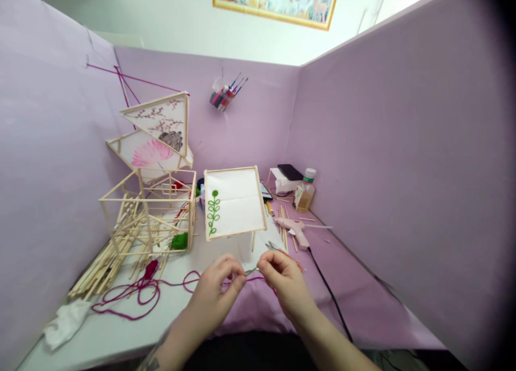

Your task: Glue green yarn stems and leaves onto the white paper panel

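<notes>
1. The label on the bottle point(304, 194), beyond the right hand point(284, 282), is too small to read.
2. The left hand point(220, 287) pinches one end of a green strand point(252, 271) between thumb and fingertips.
3. The right hand pinches the other end, and grey metal tips point(271, 245) stick out just above it.
4. The strand spans the gap between both hands, just short of the framed panel point(237, 199). Magenta yarn point(137, 295) trails off to the left.

left hand point(220, 285) and right hand point(282, 277) close together, fingertips pinched
</notes>
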Demonstrator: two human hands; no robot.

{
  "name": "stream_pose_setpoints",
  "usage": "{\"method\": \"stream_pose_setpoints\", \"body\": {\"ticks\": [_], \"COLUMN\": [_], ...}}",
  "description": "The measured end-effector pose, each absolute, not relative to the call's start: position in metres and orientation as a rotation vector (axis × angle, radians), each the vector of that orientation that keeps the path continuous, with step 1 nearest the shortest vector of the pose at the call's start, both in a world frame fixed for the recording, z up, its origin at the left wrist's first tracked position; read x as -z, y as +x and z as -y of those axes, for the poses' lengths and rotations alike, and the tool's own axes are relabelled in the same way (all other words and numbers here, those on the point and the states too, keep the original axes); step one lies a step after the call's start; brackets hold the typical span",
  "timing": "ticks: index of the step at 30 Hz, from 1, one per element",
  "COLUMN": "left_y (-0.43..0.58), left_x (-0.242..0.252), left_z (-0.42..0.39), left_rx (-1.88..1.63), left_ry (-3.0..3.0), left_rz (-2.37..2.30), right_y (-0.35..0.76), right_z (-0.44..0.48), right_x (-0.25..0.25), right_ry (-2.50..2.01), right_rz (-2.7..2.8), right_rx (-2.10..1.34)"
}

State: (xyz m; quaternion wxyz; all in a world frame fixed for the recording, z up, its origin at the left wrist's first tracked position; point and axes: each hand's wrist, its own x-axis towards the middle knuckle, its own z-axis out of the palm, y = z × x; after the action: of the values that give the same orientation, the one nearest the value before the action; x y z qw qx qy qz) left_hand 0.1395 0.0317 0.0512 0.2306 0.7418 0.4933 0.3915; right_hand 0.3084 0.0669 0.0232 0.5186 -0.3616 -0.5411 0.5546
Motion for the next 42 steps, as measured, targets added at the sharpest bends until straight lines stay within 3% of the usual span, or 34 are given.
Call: {"method": "stream_pose_setpoints", "body": {"ticks": [7, 12, 16, 21, 29, 37, 42], "left_y": [0.138, 0.119, 0.117, 0.119, 0.111, 0.11, 0.104], "left_x": [-0.041, -0.023, -0.011, -0.005, -0.019, 0.002, 0.001], "left_z": [-0.029, -0.036, -0.041, -0.043, -0.071, -0.096, -0.094], "left_rx": [-0.929, -1.252, -1.438, -1.384, -1.248, -1.298, -1.343], "left_ry": [1.713, 1.219, 0.937, 0.928, 0.958, 0.869, 0.832], "left_rz": [-1.302, -1.348, -1.321, -1.34, -1.367, -1.213, -1.174], "right_y": [0.33, 0.392, 0.417, 0.417, 0.398, 0.335, 0.3], "right_z": [-0.091, -0.165, -0.199, -0.204, -0.18, -0.128, -0.11], "right_x": [-0.023, -0.002, 0.016, 0.025, -0.01, -0.043, -0.039], "right_ry": [-1.023, -1.824, -2.061, -2.045, -1.588, -1.114, -1.214], "right_rz": [1.862, 1.75, 1.864, 1.772, 1.236, 1.315, 1.413], "right_rx": [-0.839, -0.239, -0.32, -0.419, -0.428, -0.974, -0.755]}}
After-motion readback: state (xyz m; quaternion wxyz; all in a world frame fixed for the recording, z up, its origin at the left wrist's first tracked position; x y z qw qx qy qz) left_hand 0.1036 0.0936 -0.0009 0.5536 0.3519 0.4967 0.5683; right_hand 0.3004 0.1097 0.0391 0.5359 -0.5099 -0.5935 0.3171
